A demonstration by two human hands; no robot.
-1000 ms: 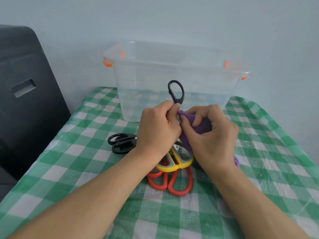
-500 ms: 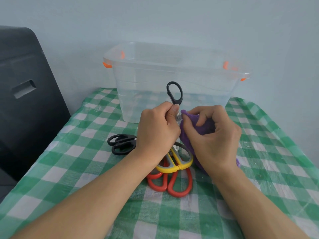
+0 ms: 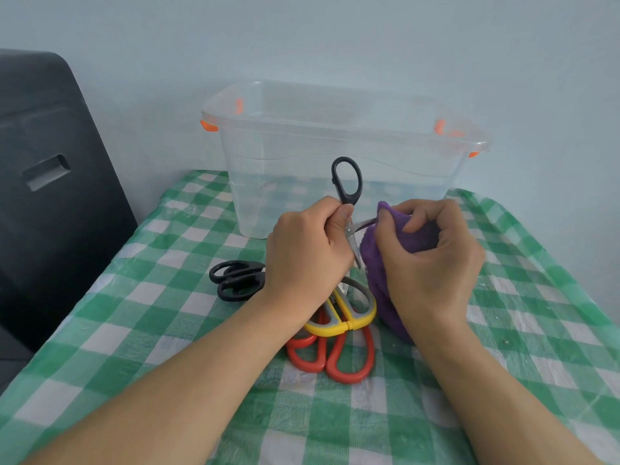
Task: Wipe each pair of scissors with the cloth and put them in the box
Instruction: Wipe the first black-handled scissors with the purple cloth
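My left hand (image 3: 307,255) grips a pair of black-handled scissors (image 3: 347,182), one handle loop sticking up, blades spread and pointing down and right. My right hand (image 3: 432,256) holds a purple cloth (image 3: 377,263) bunched round one blade. On the table lie another black pair (image 3: 236,280) to the left, a yellow-and-grey pair (image 3: 352,313) under my hands and a red pair (image 3: 335,357) nearest me. The clear plastic box (image 3: 335,152) with orange clips stands open behind my hands.
A green-and-white checked tablecloth (image 3: 167,330) covers the table. A dark chair back (image 3: 50,196) stands close at the left. A pale wall rises right behind the box.
The scissor blades have spread apart and the pivot now shows. My right hand with the cloth has shifted right along one blade. My left hand stays in place.
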